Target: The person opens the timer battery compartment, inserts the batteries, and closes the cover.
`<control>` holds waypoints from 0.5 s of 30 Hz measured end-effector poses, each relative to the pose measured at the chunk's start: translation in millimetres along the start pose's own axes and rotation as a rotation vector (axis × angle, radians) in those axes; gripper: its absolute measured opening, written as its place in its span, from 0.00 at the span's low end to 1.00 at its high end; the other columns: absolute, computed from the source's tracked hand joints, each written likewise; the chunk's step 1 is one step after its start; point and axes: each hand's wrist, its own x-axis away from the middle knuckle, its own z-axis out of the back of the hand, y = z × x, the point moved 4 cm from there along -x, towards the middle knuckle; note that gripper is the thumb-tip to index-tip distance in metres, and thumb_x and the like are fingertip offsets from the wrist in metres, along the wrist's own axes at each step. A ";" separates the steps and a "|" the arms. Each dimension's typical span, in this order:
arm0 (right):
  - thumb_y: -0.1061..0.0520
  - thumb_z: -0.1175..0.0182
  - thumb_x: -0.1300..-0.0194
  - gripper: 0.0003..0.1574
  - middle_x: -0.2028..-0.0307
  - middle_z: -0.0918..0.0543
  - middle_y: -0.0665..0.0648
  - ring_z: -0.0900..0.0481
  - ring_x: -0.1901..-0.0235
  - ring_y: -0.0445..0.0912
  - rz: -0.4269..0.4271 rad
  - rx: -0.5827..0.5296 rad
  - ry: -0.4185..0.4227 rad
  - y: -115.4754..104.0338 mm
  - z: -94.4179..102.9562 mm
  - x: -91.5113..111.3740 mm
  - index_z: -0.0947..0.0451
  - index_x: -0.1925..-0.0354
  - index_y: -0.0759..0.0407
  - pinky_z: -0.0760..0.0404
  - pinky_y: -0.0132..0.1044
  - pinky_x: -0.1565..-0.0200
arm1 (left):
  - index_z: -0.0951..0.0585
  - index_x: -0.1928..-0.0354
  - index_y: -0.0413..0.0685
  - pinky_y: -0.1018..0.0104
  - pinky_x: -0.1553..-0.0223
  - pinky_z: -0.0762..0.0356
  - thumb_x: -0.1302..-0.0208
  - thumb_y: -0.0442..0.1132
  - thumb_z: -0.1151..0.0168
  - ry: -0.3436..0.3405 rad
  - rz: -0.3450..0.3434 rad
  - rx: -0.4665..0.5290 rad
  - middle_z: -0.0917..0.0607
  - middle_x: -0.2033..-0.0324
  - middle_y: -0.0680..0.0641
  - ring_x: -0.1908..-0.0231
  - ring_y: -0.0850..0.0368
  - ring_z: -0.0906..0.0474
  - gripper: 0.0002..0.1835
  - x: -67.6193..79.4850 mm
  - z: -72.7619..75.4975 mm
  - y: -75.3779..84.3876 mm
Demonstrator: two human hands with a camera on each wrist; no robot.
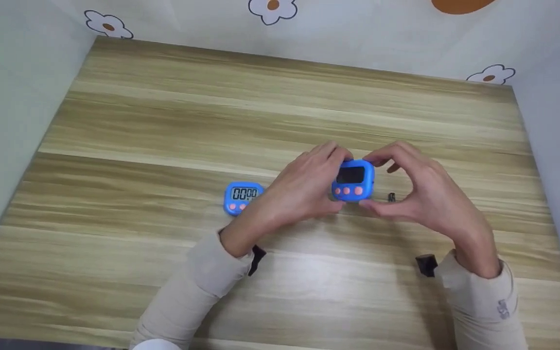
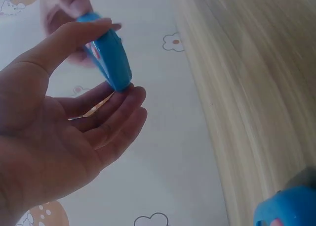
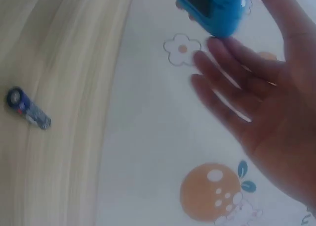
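Observation:
A blue digital timer (image 1: pixel 352 176) with a blank dark screen and pink buttons is held up above the table between both hands. Its left side is pinched by my left hand (image 1: pixel 304 184), with thumb and fingertips at opposite edges of the case (image 2: pixel 117 63). My right hand (image 1: pixel 430 192) pinches the right side, its thumb at the lower corner and a finger at the upper one. To the left, partly behind the left forearm, a second blue timer (image 1: pixel 244 193) lies on the table and reads 00:00. One small dark battery (image 3: pixel 29 110) lies on the table beneath the right hand.
The wood-grain table (image 1: pixel 187 116) meets a pale back panel (image 1: pixel 348 34) printed with flowers. Pale side panels (image 1: pixel 12 97) border it left and right. Dark pieces (image 1: pixel 426 265) show at both sleeve cuffs.

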 end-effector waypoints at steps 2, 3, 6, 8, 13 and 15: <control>0.57 0.19 0.57 0.40 0.50 0.22 0.51 0.24 0.52 0.44 0.043 -0.034 0.040 -12.1 -2.9 -4.7 0.24 0.45 0.60 0.25 0.32 0.53 | 0.30 0.40 0.41 0.66 0.47 0.28 0.50 0.49 0.22 0.010 -0.019 0.023 0.25 0.51 0.49 0.52 0.57 0.29 0.39 -0.7 -1.5 1.3; 0.58 0.19 0.56 0.40 0.50 0.22 0.54 0.24 0.52 0.46 0.062 -0.052 0.050 -18.5 -4.2 -7.0 0.24 0.45 0.62 0.24 0.33 0.53 | 0.31 0.40 0.42 0.66 0.48 0.28 0.50 0.50 0.23 0.014 -0.028 0.038 0.25 0.51 0.49 0.52 0.57 0.29 0.40 -0.9 -2.2 1.6; 0.63 0.21 0.55 0.40 0.49 0.23 0.59 0.24 0.51 0.49 0.079 -0.104 0.050 -34.0 -4.4 -12.1 0.25 0.44 0.66 0.24 0.34 0.53 | 0.34 0.39 0.44 0.67 0.49 0.27 0.48 0.52 0.24 0.029 -0.042 0.125 0.24 0.49 0.49 0.51 0.58 0.28 0.40 -1.0 -2.4 1.7; 0.66 0.22 0.55 0.39 0.49 0.23 0.61 0.24 0.50 0.52 0.083 -0.127 0.044 -39.0 -0.4 -12.9 0.25 0.44 0.68 0.24 0.35 0.53 | 0.35 0.39 0.45 0.67 0.47 0.27 0.48 0.53 0.25 0.044 -0.049 0.195 0.23 0.47 0.48 0.50 0.58 0.26 0.41 -0.9 -1.2 1.1; 0.68 0.21 0.57 0.41 0.48 0.22 0.58 0.24 0.50 0.51 0.052 -0.098 0.021 -27.0 10.5 -7.0 0.27 0.44 0.68 0.25 0.36 0.52 | 0.36 0.38 0.45 0.70 0.46 0.28 0.48 0.48 0.24 0.060 -0.056 0.367 0.24 0.44 0.47 0.48 0.57 0.26 0.40 -1.2 4.8 -0.1; 0.65 0.21 0.57 0.42 0.47 0.22 0.55 0.24 0.50 0.48 0.026 -0.072 0.003 -16.0 11.2 -3.0 0.28 0.43 0.65 0.25 0.34 0.51 | 0.36 0.39 0.46 0.70 0.46 0.28 0.47 0.45 0.24 0.058 -0.062 0.433 0.24 0.45 0.47 0.48 0.57 0.26 0.39 -1.0 6.9 -0.3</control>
